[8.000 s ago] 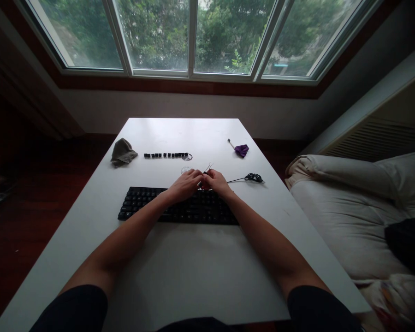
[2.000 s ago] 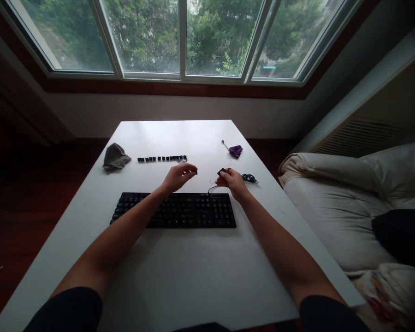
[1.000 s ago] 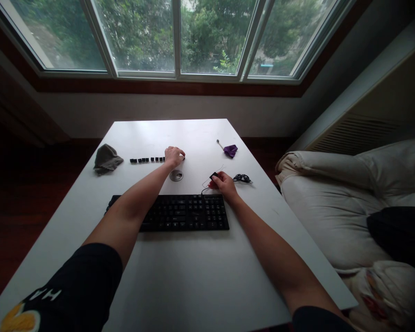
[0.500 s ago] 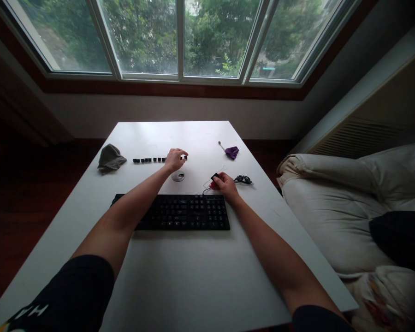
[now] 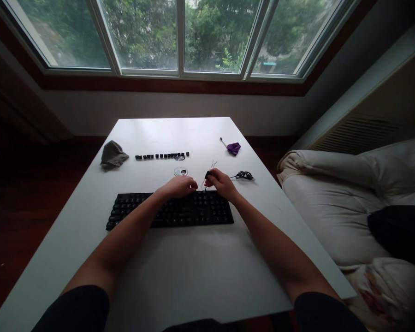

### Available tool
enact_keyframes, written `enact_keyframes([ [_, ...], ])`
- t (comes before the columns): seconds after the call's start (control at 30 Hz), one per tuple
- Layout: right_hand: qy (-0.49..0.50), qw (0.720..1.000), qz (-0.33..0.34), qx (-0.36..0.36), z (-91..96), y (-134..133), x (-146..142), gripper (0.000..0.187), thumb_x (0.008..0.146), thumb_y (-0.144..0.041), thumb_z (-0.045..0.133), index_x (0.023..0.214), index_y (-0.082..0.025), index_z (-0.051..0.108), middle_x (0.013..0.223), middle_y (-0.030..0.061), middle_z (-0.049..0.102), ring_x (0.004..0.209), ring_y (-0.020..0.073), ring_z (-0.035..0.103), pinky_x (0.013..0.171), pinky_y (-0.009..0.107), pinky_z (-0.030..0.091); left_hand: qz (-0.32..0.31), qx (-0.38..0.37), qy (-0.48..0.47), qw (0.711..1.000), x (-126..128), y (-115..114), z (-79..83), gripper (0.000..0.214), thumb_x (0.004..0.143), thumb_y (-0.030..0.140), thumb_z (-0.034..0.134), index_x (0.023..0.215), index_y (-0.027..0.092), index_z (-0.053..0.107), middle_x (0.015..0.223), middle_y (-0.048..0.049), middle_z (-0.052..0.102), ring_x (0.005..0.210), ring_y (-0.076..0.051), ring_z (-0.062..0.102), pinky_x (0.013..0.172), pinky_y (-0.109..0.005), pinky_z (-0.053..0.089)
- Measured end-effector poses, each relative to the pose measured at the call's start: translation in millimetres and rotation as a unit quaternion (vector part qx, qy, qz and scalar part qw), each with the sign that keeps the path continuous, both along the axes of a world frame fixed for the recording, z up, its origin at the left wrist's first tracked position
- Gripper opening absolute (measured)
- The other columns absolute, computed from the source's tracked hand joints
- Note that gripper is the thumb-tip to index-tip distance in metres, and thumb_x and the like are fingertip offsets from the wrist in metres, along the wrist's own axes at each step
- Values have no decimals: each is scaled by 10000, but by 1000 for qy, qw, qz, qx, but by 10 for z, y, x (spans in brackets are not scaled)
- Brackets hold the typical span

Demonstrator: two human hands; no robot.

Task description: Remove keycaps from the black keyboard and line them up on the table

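While your right hand (image 5: 221,181) pinches a black-handled wire tool (image 5: 208,174) between thumb and fingers, your left hand (image 5: 180,186) hangs over the far edge of the keyboard (image 5: 180,213) with its fingers bent inward. You cannot tell from this view whether those left fingertips grip anything. The keyboard lies flat on the white bench (image 5: 193,263), your left forearm crossing above it, and the tool's thin wires stick out above and below your right grip, near its far edge.

Beyond your hands you have a clear disc (image 5: 180,171) and, farther off, a row of small black keycaps (image 5: 161,156), with a second round piece (image 5: 180,158) at the row's near side. A grey cloth (image 5: 114,154) sits to the left of the row. On your right are a coiled cable (image 5: 245,175) and, farther back, a purple cloth (image 5: 233,148) beside a thin stick (image 5: 223,142).
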State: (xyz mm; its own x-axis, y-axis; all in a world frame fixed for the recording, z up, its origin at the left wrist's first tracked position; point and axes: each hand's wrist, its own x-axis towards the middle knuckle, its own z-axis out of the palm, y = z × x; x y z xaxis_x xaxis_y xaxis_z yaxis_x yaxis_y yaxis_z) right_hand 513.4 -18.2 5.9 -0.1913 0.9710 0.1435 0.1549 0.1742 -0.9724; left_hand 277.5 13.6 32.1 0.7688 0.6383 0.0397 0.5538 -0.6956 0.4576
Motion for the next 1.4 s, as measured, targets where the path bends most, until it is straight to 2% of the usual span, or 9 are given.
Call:
enact_keyframes([
  [0.17, -36, 999, 32, 19, 20, -53, -87, 275, 918, -486, 619, 1040, -240, 606, 812, 8, 731, 759, 190, 733, 733, 338, 607, -17, -4, 25, 1000, -43, -112, 70, 202, 836, 353, 688, 1005, 310, 790, 971, -38, 761, 870, -232, 699, 727, -300, 486],
  [0.3, -70, 996, 38, 30, 35, -93, -121, 236, 925, -444, 610, 1056, -249, 632, 811, 3, 741, 751, 185, 724, 761, 338, 592, -25, -9, 40, 999, -104, -168, 83, 422, 744, 528, 778, 1102, 306, 765, 1019, -50, 729, 869, -240, 687, 721, -305, 485],
  [0.43, -101, 993, 27, 61, 87, -153, -161, 189, 934, -409, 600, 1032, -259, 660, 819, 0, 742, 769, 183, 718, 773, 324, 572, -24, -5, 39, 999, -173, -198, 40, 501, 670, 515, 838, 1118, 312, 746, 1044, -45, 689, 914, -240, 670, 759, -304, 492],
  [0.57, -109, 992, 18, 59, 65, -148, -182, 184, 943, -402, 592, 1044, -260, 654, 826, -1, 741, 771, 183, 717, 771, 314, 554, -23, -15, 55, 998, -214, -191, 14, 495, 696, 453, 839, 1156, 307, 729, 1087, -50, 662, 994, -253, 652, 803, -309, 489],
  [0.73, -122, 991, 38, 38, 23, -92, -161, 169, 957, -391, 581, 1021, -243, 633, 822, -5, 745, 755, 178, 703, 748, 307, 535, -54, -39, 99, 993, -220, -173, 57, 536, 789, 448, 778, 1284, 271, 672, 1196, -69, 626, 1089, -257, 609, 922, -326, 464],
  [0.9, -190, 974, 58, 111, 46, -132, -168, 152, 966, -356, 588, 1012, -236, 670, 843, 0, 733, 749, 166, 664, 720, 288, 510, -58, -33, 106, 992, -232, -149, 78, 565, 817, 409, 761, 1347, 256, 642, 1217, -81, 624, 1134, -274, 590, 952, -338, 449],
  [1.07, -225, 950, 71, 205, 11, -188, -167, 173, 1007, -326, 541, 1063, -243, 683, 1000, 44, 741, 883, 199, 689, 801, 321, 521, -59, -40, 78, 994, -282, -106, 40, 609, 826, 411, 751, 1395, 250, 605, 1232, -83, 625, 1147, -267, 594, 952, -327, 456],
  [1.2, -234, 941, 68, 237, -23, -216, -157, 190, 1026, -330, 524, 1076, -245, 687, 1018, 58, 745, 920, 213, 699, 841, 337, 523, -34, -17, 51, 998, -231, -125, 8, 501, 881, 451, 690, 1329, 231, 645, 1228, -90, 641, 1120, -263, 612, 924, -332, 471],
  [1.4, -186, 960, 28, 209, -62, -206, -147, 183, 1004, -352, 562, 1073, -257, 702, 1031, 37, 757, 922, 211, 709, 840, 340, 530, 29, 37, 6, 999, -63, -197, -61, 269, 943, 385, 615, 1146, 243, 719, 1143, -67, 691, 1004, -239, 656, 823, -318, 493],
])
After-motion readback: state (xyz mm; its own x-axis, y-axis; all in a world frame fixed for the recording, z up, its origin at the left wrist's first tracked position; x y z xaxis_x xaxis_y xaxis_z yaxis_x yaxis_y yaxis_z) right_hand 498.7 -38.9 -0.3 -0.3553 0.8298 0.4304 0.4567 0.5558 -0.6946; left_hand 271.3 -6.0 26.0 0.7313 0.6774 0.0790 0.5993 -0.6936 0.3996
